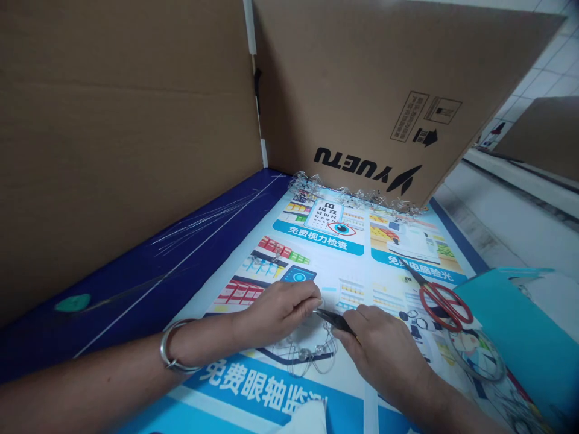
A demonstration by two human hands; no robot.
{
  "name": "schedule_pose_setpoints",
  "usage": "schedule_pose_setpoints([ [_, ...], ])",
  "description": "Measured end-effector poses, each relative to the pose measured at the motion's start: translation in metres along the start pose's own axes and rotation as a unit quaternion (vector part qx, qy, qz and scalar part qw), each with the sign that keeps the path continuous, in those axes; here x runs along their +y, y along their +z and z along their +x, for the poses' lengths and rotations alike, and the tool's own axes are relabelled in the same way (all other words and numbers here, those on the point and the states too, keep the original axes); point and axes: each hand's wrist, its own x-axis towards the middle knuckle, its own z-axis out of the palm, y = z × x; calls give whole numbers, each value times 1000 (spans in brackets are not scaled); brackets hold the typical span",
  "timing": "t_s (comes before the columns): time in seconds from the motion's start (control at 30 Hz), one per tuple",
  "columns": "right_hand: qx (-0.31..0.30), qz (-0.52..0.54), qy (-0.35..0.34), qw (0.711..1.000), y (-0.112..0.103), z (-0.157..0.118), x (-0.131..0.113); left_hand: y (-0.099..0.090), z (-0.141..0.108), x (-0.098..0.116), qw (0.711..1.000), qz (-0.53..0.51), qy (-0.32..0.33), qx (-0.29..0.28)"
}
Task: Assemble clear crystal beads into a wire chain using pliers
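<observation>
My left hand (283,310), with a metal bangle (168,349) on its wrist, is pinched closed at the centre; a thin wire end seems to lie between its fingertips. My right hand (384,346) is closed round dark-tipped pliers (335,320), whose tips point left and meet the left fingertips. Under the hands hangs or lies a strand of clear beads with looped wire (307,352), resting near the printed sheet. Whether the plier jaws grip the wire is too small to tell.
Red-handled scissors (446,304) and a wire coil (479,355) lie at the right, beside a turquoise sheet (520,319). Cardboard panels (362,78) stand behind. Clear beaded pieces (357,199) line the back. Fine strands (203,223) and a green item (72,302) lie left.
</observation>
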Motion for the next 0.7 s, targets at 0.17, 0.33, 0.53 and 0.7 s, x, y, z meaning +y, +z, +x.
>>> schedule_pose_setpoints([
  [0.17, 9, -2, -3, 1000, 1, 0, 0, 0, 0, 1, 1000, 3, 4, 5],
  [0.33, 8, 3, -10, 1000, 0, 0, 0, 1, 0, 0, 1000, 5, 12, 1],
  [0.53, 6, 12, -19, 1000, 0, 1, 0, 1, -1, 0, 1000, 9, 19, 3],
  [0.7, 4, 19, -24, 1000, 3, 1, 2, 1, -1, 1, 1000, 9, 26, 5],
])
